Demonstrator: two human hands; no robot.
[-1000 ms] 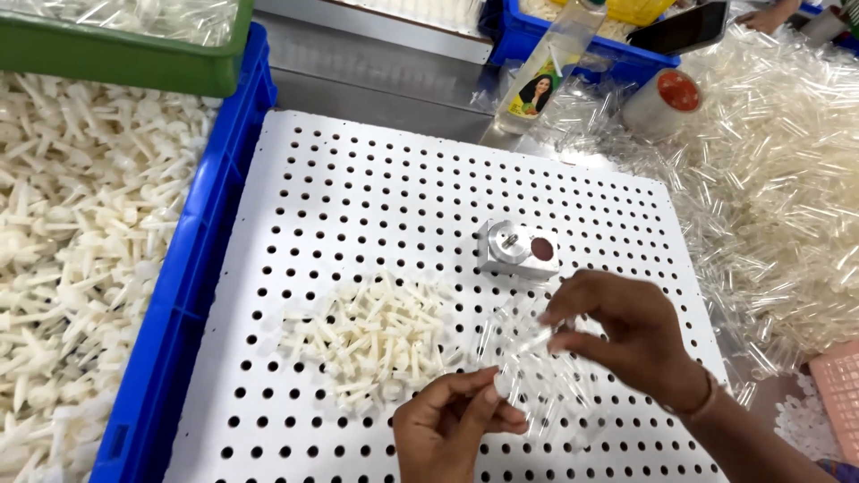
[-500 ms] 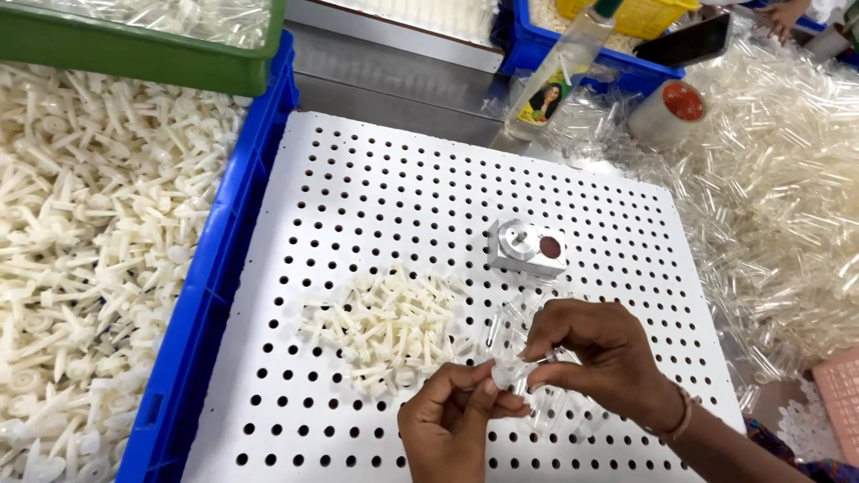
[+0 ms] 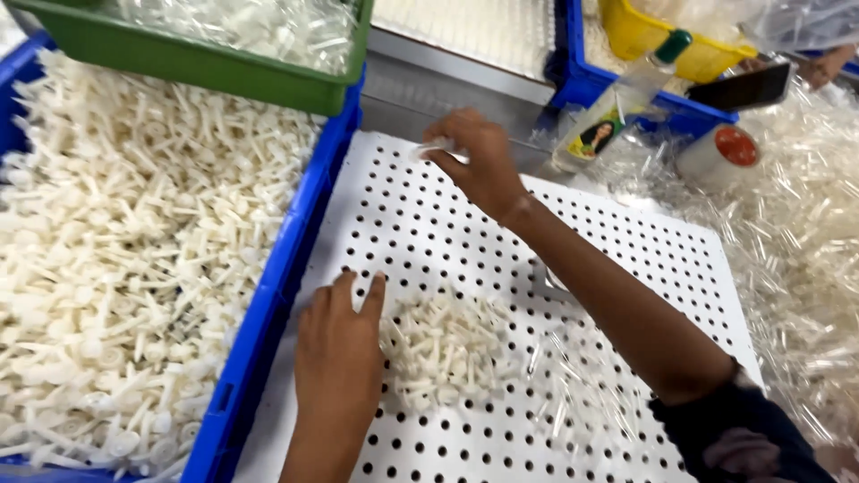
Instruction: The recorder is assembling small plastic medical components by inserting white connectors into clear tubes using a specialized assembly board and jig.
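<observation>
White perforated board (image 3: pixel 429 233) covers the bench; blue crate (image 3: pixel 268 295) on its left edge, packed with white plastic stemmed parts (image 3: pixel 116 268); green tray (image 3: pixel 179 54) of clear pieces sits across the crate's far end.

Left hand (image 3: pixel 338 353) lies flat on the board, palm down, fingers together and pointing away, fingertips just beside the small heap of white parts (image 3: pixel 443 344) near the board's middle; touching the heap's left edge, not gripping anything.

Right hand (image 3: pixel 479 161) reaches across to the board's far-left corner; thumb and fingers pinch a small clear tube piece (image 3: pixel 438 148) (blurred, can't tell its exact shape); forearm crosses over the board, hiding most of a metal fixture (image 3: pixel 548 279) behind it.

Loose clear tubes (image 3: pixel 573 385) scattered on the board right of the heap; big pile of clear tubes (image 3: pixel 805 268) off the right edge; bottle with green cap (image 3: pixel 626 94), tape roll (image 3: pixel 720 154), dark phone (image 3: pixel 738 87) and yellow bin (image 3: pixel 662 36) at the back.
</observation>
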